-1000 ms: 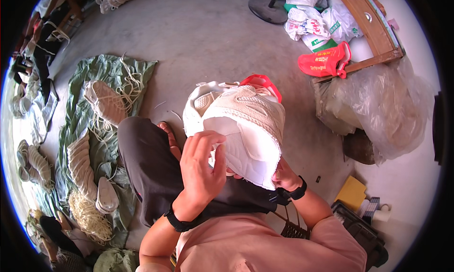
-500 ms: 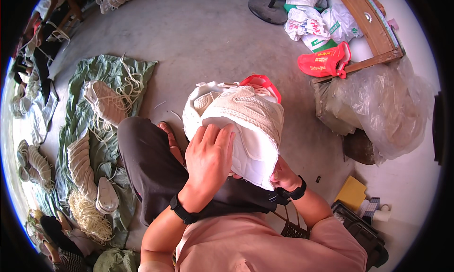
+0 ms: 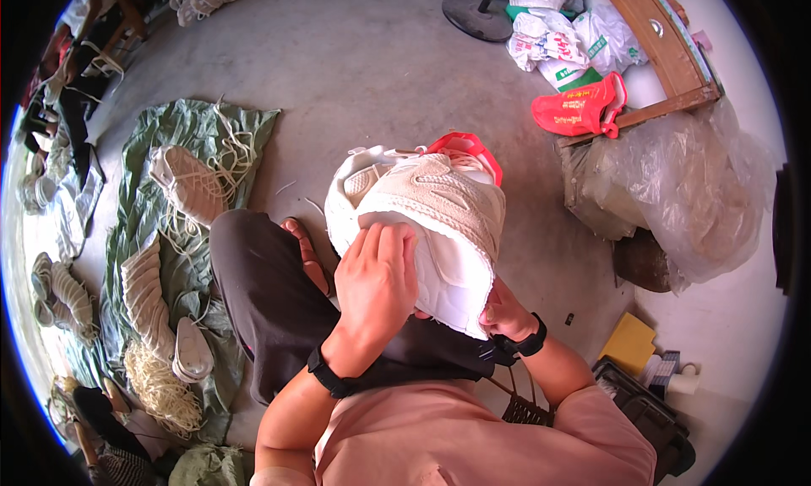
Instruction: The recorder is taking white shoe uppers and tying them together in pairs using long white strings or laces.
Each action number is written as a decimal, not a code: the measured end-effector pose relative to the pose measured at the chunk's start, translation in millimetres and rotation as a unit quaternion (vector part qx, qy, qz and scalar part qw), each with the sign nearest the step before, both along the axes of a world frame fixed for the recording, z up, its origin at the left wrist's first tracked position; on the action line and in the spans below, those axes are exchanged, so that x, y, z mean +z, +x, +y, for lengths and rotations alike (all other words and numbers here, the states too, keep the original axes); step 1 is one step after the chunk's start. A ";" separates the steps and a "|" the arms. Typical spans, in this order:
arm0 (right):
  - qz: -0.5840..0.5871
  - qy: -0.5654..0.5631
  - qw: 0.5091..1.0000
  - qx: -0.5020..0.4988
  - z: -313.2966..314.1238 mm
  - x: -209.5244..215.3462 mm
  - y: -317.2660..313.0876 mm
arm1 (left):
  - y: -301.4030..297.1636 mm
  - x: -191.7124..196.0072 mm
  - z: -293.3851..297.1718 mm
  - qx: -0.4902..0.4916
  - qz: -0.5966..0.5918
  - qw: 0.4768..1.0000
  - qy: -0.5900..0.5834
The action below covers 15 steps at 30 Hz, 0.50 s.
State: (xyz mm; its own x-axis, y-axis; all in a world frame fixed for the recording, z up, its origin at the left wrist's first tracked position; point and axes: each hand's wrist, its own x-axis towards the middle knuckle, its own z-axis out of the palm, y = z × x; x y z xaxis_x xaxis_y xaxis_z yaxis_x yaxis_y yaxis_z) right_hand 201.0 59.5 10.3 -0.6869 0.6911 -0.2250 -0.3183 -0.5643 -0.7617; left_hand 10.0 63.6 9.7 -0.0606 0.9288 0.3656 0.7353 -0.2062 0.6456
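A person is seen from above, seated on a concrete floor (image 3: 355, 72); at 9 o'clock a green sheet (image 3: 160, 139) is spread, strewn with loose white shoes (image 3: 187, 184) and pale laces (image 3: 160, 389); nearer the middle, the left hand (image 3: 378, 285) is laid flat, fingers together and extended, against the near side of a white shoe (image 3: 431, 224) held up in front of the chest; the palm is pressed to the shoe rather than closed round it. The shoe is found just above centre, its long axis running from about 10 o'clock down to 5 o'clock; a red rim (image 3: 473, 145) is glimpsed behind its upper edge. The right hand (image 3: 505, 310) is tucked under the shoe's lower end at about 5 o'clock, seemingly gripping that edge, though its fingers are mostly hidden. Both hands are touching the shoe; the left lies higher along it. At 2 o'clock a red bag (image 3: 583, 110) and crumpled clear plastic (image 3: 684, 190) are seen.
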 end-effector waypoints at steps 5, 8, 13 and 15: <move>0.006 -0.005 1.000 0.013 3.4 -2.1 -0.8 | -9.5 11.7 -14.7 0.028 -0.344 0.929 -0.137; 0.018 -0.006 1.000 0.013 5.0 2.8 -7.9 | -21.8 5.8 -19.4 0.030 -0.488 0.870 -0.064; 0.017 -0.026 1.000 -0.003 0.7 2.2 -13.1 | -53.1 -3.2 -17.6 0.034 -0.687 0.717 -0.111; 0.023 -0.033 0.999 0.004 1.0 4.9 -10.8 | -58.4 -5.8 -17.4 0.047 -0.700 0.703 -0.116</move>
